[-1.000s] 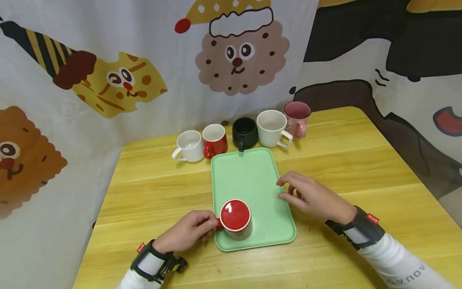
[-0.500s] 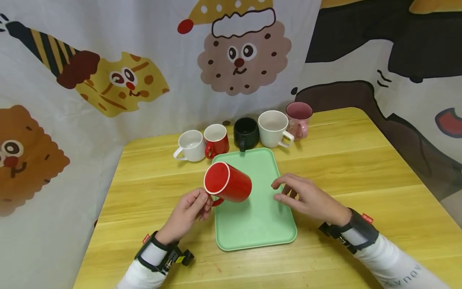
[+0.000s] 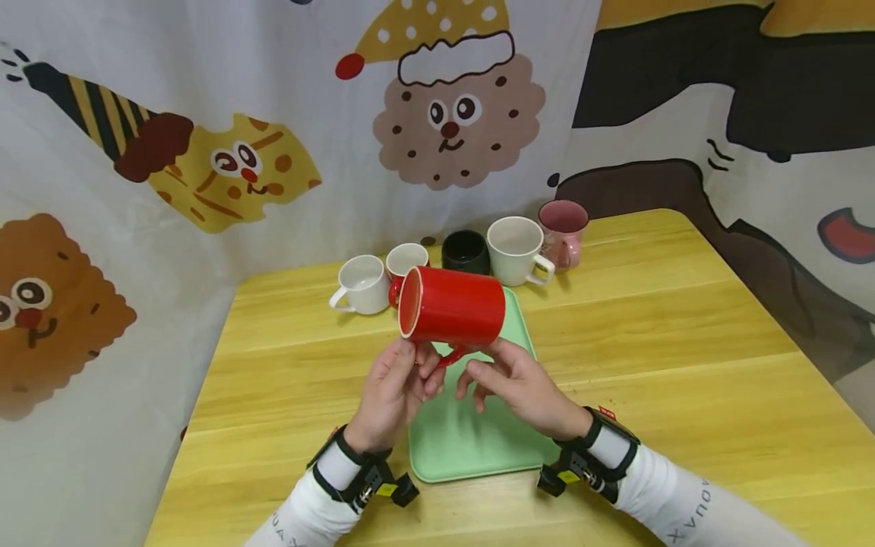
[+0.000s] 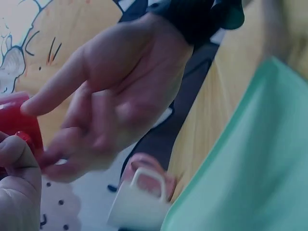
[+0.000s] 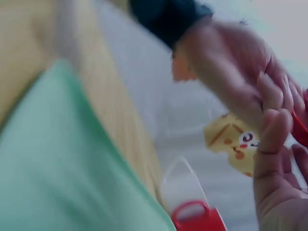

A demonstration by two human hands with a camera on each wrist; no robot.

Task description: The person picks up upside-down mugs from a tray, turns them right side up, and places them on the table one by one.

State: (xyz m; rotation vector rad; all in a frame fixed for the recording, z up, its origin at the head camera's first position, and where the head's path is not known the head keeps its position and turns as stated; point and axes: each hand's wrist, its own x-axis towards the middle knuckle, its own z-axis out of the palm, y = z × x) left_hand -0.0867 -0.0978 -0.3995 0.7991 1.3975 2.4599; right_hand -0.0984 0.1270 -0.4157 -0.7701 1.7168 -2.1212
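A large red mug (image 3: pixel 461 308) is held on its side above the green tray (image 3: pixel 478 444), its base facing left. My left hand (image 3: pixel 388 391) grips it from below near the base, fingers at the handle (image 3: pixel 454 355). Just under the mouth end is my right hand (image 3: pixel 522 387), its fingers loosely bent and the index finger right at the rim. In the left wrist view, the right hand (image 4: pixel 125 82) reaches a fingertip to the edge of the red mug (image 4: pixel 19 120). The right wrist view shows the left hand (image 5: pixel 231 67) with only a sliver of red.
Behind the tray stands a row of mugs: a white mug (image 3: pixel 363 285), a smaller red mug (image 3: pixel 408 258) partly hidden, a black mug (image 3: pixel 466 252), a larger white mug (image 3: pixel 516 251) and a pink mug (image 3: pixel 563 228). A printed curtain (image 3: pixel 287 228) hangs behind the wooden table (image 3: pixel 273 365).
The left hand has lifted the red mug off the tray, where it was upside down, and turned it onto its side. The right hand has moved left to the mug.
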